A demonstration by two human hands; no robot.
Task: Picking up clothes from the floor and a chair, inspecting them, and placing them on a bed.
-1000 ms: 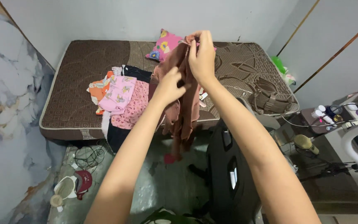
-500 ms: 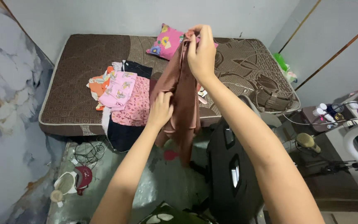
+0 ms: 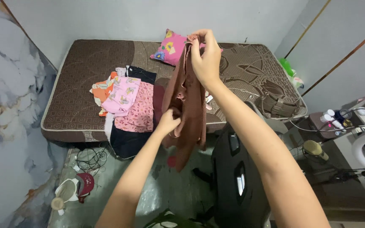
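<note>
- right hand [image 3: 207, 57] high at upper centre of frame, fingers pinched shut on the top edge of the garment [image 3: 187, 101]; garment is dusty-pink/brown and hangs straight down from that pinch
- left hand [image 3: 168, 121] lower, centre of frame, closed on a fold of the garment at its left side, about two thirds down
- change: a second ago the left hand was up near the right, just under the top edge; half a second ago it was partway down; now lower again; right hand has barely moved
- meaning, as a judgement: left hand is running down the cloth while the right anchors the top; the garment hangs longer and straighter than before, less bunched; looks like straightening it out, not finished, as the lower hem is still crumpled
- garment is in the air, in front of the mattress [image 3: 77, 84] edge, touching neither mattress nor floor as far as I can tell
- clothes pile [image 3: 125, 101] on the mattress, left of centre: pink, orange and dark pieces, some draping over the front edge; unchanged
- flowered pillow [image 3: 168, 45] at the far side, partly behind the garment
- black suitcase [image 3: 237, 177] stands lower right of centre, under the right forearm
- brown bag [image 3: 277, 103] at the mattress's right corner
</note>
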